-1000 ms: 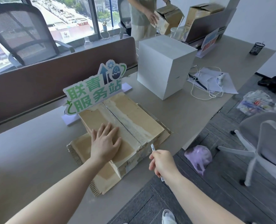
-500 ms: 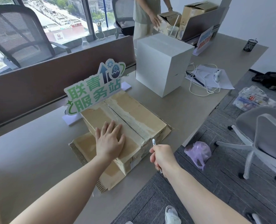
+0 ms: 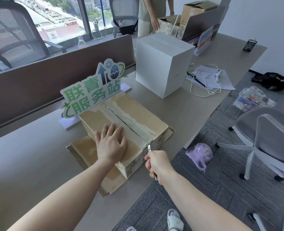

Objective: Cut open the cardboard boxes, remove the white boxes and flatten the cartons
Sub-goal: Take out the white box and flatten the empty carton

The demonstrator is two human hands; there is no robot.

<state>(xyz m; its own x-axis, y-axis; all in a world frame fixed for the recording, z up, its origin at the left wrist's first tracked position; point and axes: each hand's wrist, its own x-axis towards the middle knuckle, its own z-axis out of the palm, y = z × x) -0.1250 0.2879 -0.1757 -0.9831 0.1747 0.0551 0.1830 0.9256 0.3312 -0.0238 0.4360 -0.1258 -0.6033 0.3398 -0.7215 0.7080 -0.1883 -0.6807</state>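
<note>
Taped cardboard box point(image 3: 121, 120) lies on the bench point(image 3: 26, 157), on top of a flattened carton point(image 3: 86, 154) whose corrugated edge shows at the box's near-left side. Clear tape runs down the box's centre seam to its near edge.

Left hand point(image 3: 111, 144) rests flat on the box top, fingers straight and spread, palm down, to the left of the seam. Right hand point(image 3: 157, 162) is clenched round a small knife point(image 3: 149, 148); the blade tip touches the near end of the taped seam, at the box's top edge.

Just behind the box stands a green-and-white sign point(image 3: 93, 90) on a white base. Beyond the box to the right, two white boxes point(image 3: 162, 64) are stacked, well apart from it. White cable point(image 3: 202, 84) lies on paper right of the white stack. Off the bench, right of the box, a purple plastic bag point(image 3: 199, 155) sits on the floor, with a grey chair point(image 3: 267, 140) farther right. A second person point(image 3: 147, 15) stands at the far end, a hand on another carton.
</note>
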